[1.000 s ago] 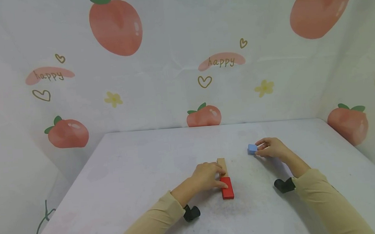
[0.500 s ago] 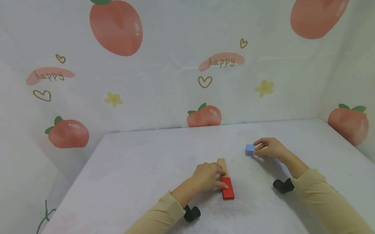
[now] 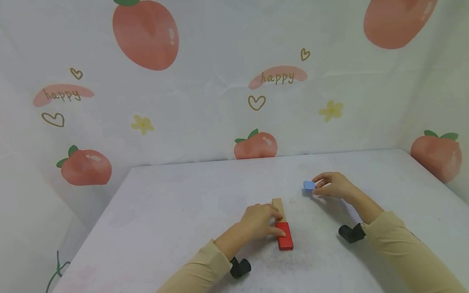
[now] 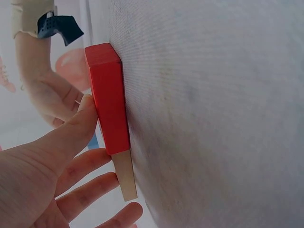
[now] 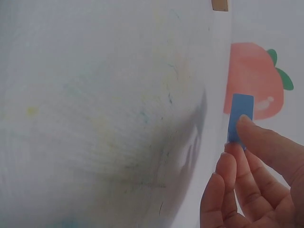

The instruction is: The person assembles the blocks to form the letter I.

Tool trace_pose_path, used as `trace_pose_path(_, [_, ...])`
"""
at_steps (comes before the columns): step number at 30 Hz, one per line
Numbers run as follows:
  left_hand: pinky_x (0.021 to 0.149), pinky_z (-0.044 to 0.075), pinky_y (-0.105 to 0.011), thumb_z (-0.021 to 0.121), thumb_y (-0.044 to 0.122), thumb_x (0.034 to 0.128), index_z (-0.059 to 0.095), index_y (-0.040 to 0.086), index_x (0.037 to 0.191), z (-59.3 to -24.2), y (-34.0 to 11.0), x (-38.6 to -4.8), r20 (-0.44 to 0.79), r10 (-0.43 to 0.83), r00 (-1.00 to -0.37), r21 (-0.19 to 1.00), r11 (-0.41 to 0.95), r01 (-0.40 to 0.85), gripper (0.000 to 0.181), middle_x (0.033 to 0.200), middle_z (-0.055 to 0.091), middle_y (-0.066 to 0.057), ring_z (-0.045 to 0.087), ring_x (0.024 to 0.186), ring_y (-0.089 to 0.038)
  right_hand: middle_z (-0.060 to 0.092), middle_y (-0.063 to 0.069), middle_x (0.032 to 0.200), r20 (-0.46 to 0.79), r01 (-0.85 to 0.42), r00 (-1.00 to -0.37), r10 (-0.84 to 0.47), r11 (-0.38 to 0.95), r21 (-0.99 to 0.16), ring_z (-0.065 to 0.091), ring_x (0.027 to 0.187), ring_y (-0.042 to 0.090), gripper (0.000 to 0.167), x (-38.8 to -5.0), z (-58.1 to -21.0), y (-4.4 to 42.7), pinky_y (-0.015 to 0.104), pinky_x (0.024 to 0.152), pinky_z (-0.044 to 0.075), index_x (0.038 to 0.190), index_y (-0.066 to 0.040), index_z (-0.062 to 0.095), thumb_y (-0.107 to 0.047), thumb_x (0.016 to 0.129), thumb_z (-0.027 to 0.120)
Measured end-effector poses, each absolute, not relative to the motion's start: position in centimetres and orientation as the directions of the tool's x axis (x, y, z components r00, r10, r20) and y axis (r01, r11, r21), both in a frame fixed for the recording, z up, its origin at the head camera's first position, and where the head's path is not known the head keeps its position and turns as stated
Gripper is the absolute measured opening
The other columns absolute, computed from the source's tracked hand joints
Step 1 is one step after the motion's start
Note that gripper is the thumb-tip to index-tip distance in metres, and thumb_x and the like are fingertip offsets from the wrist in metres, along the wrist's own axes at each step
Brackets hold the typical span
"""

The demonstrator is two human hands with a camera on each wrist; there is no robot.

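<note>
A red rectangular block (image 3: pixel 286 242) and a plain wooden block (image 3: pixel 277 204) lie end to end on the white table. My left hand (image 3: pixel 258 219) rests on them: the thumb touches the red block, and the fingers touch or hover at the wooden one. Seen from the left wrist, those fingers (image 4: pixel 90 166) are only slightly bent, not wrapped round either block. To the right and farther back, my right hand (image 3: pixel 335 187) pinches a small blue block (image 3: pixel 308 185) between thumb and fingertips. The right wrist view shows the blue block (image 5: pixel 241 107) held above the table, its shadow below.
The table (image 3: pixel 196 190) has faint stains. Behind it hangs a white curtain (image 3: pixel 197 76) printed with peaches, hearts and flowers. Black wrist mounts (image 3: pixel 240 267) stick out under both sleeves. A green cord (image 3: pixel 58 270) hangs at the far left.
My right hand has moved slightly left with the blue block in its fingers, nearer the wooden block. The left hand and the two blocks under it stay put.
</note>
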State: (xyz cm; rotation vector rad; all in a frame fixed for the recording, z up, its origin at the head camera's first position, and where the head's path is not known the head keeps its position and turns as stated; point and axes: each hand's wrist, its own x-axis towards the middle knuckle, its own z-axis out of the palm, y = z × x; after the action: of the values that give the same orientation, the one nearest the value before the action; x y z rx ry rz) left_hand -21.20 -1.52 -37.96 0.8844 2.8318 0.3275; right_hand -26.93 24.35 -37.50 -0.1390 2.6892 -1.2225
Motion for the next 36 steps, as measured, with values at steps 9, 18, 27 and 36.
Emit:
trace_pose_path(9, [0.083, 0.048, -0.026, 0.074, 0.044, 0.0754, 0.070, 0.022, 0.111, -38.0, -1.6, -21.2, -0.053, 0.588, -0.807, 0.220, 0.795, 0.565, 0.041, 0.119, 0.065, 0.007, 0.060, 0.109, -0.013, 0.064, 0.010, 0.095, -0.150, 0.004, -0.975, -0.162, 0.668, -0.744, 0.051, 0.076, 0.010, 0.048, -26.9, -37.4, 23.8, 0.022, 0.065, 0.044, 0.119, 0.005, 0.055, -0.018, 0.080, 0.072])
trace_pose_path(18, [0.083, 0.048, -0.027, 0.074, 0.043, 0.0754, 0.069, 0.023, 0.112, -38.0, -1.6, -21.1, -0.057, 0.585, -0.809, 0.221, 0.797, 0.561, 0.042, 0.119, 0.064, 0.006, 0.060, 0.110, -0.014, 0.063, 0.012, 0.095, -0.158, 0.010, -0.974, -0.160, 0.672, -0.741, 0.052, 0.077, 0.012, 0.047, -27.0, -37.6, 22.9, 0.023, 0.065, 0.044, 0.119, 0.004, 0.055, -0.017, 0.080, 0.072])
trace_pose_path(27, [0.086, 0.048, -0.027, 0.073, 0.044, 0.0761, 0.069, 0.023, 0.113, -38.0, -1.6, -21.2, -0.066, 0.582, -0.810, 0.220, 0.801, 0.557, 0.043, 0.121, 0.064, 0.006, 0.060, 0.111, -0.014, 0.063, 0.013, 0.095, -0.163, 0.023, -0.976, -0.143, 0.678, -0.734, 0.053, 0.079, 0.015, 0.045, -27.2, -37.8, 22.1, 0.022, 0.065, 0.044, 0.118, 0.003, 0.056, -0.016, 0.080, 0.072])
trace_pose_path(36, [0.086, 0.048, -0.027, 0.073, 0.044, 0.0758, 0.068, 0.024, 0.114, -38.2, -1.5, -21.4, -0.076, 0.578, -0.812, 0.226, 0.803, 0.551, 0.044, 0.121, 0.063, 0.006, 0.059, 0.111, -0.013, 0.064, 0.013, 0.095, -0.168, 0.025, -0.975, -0.144, 0.681, -0.732, 0.054, 0.077, 0.014, 0.043, -27.4, -38.1, 21.6, 0.022, 0.065, 0.045, 0.116, 0.003, 0.057, -0.016, 0.080, 0.072])
